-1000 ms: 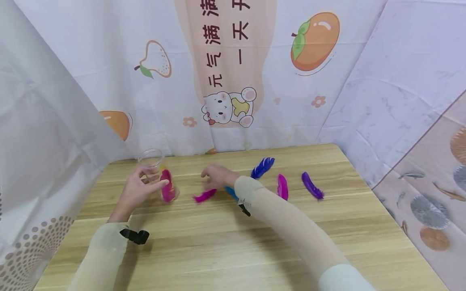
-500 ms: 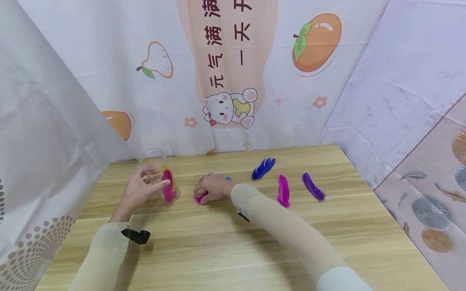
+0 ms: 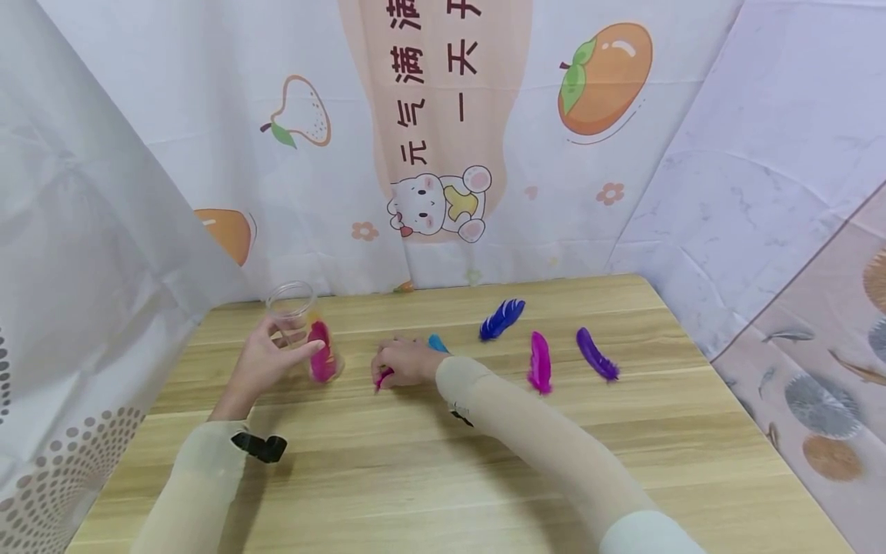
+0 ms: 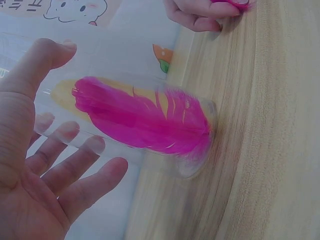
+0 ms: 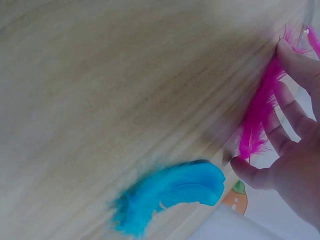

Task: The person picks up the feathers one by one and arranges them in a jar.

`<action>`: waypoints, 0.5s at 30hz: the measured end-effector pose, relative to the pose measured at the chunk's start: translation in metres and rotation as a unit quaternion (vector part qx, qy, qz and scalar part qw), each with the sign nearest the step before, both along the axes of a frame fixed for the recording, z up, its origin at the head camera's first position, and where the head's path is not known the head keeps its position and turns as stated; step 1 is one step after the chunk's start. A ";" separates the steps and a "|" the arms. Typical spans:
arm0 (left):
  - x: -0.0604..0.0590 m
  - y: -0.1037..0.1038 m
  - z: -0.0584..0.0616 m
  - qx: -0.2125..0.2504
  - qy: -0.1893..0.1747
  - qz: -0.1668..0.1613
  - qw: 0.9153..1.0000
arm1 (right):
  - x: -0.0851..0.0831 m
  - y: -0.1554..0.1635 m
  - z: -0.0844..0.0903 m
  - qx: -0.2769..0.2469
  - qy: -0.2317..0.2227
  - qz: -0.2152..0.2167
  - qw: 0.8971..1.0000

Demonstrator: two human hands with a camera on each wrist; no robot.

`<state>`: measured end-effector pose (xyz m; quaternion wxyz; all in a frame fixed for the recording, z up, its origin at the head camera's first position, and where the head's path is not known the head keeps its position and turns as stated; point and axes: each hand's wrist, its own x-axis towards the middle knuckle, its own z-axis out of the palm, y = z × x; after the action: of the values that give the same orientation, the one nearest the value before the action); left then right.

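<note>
My left hand (image 3: 266, 362) (image 4: 45, 150) holds a clear plastic cup (image 3: 298, 323) (image 4: 130, 125) that stands on the wooden table (image 3: 429, 462), fingers and thumb curled round it. A magenta feather (image 3: 320, 352) (image 4: 145, 120) stands inside the cup with a bit of yellow behind it. My right hand (image 3: 404, 362) (image 5: 290, 125) pinches another magenta feather (image 3: 383, 378) (image 5: 260, 112) against the tabletop, just right of the cup. A light blue feather (image 3: 438, 343) (image 5: 170, 192) lies right behind that hand.
Three more feathers lie further right on the table: dark blue (image 3: 501, 318), magenta (image 3: 539, 362) and purple (image 3: 595, 355). Printed cloth walls (image 3: 443, 154) close the table in at the back and on both sides.
My right hand came down on the loose magenta feather and closed on it, drawing it slightly left. The blue feather behind it came into view. The left hand and cup stayed put.
</note>
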<state>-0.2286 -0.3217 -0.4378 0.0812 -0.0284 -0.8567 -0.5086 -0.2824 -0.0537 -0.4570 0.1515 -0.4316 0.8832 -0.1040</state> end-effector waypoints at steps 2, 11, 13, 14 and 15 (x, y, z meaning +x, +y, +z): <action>0.000 0.000 0.001 -0.002 -0.001 -0.001 1.000 | 0.000 0.001 0.000 -0.004 0.000 -0.004 1.000; 0.000 0.000 0.001 -0.005 0.007 -0.001 1.000 | -0.001 0.001 0.000 -0.008 0.000 0.002 1.000; 0.000 0.000 0.002 -0.004 0.008 -0.001 1.000 | -0.001 0.001 0.000 -0.005 -0.001 0.003 1.000; 0.001 0.000 0.002 -0.004 0.008 -0.001 1.000 | -0.002 0.001 0.000 -0.004 0.000 0.004 1.000; 0.001 0.001 0.003 -0.004 0.007 -0.002 1.000 | -0.002 0.001 0.000 -0.003 0.002 0.006 1.000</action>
<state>-0.2278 -0.3208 -0.4351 0.0860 -0.0342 -0.8581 -0.5051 -0.2848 -0.0526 -0.4572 0.1492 -0.4376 0.8804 -0.1054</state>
